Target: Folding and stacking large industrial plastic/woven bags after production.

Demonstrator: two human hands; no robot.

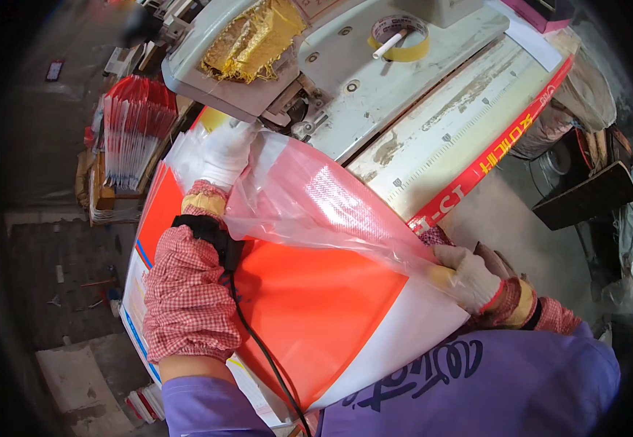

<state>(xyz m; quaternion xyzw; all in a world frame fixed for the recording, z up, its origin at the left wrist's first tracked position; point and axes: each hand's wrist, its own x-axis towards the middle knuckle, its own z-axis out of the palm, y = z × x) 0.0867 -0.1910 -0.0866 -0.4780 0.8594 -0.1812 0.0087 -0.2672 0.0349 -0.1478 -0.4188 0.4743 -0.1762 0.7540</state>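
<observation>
A worn grey machine bed [433, 109] filled the upper middle of the view, and the floor around it was dim and bent by the lens, so little of the workshop could be read. Along the bed's right edge ran a pale ruler strip [469, 131] with a red band beside it. On the bed's far side lay a roll of yellow tape [401, 38], and a crumpled gold foil patch [252, 40] sat on the machine head near the far left corner.

Your left hand [223, 154], in a white glove, was closed on the far end of the clear plastic liner [309, 204], right under the machine head; the fingertips were buried in the film, so exactly how they pinched could not be made out. Your right hand [469, 278], also gloved, was clamped on the liner's near edge where it met the orange-and-white sack [316, 313]. The sack lay across the bed's near edge and over your lap, its lower end cut off by your purple sleeve. Checked oversleeves covered both forearms, and a black cable [258, 342] ran from the left wrist down across the sack.

Off the left edge, a stack of red-and-white sacks [136, 127] stood on the floor, partly lost in shadow.
</observation>
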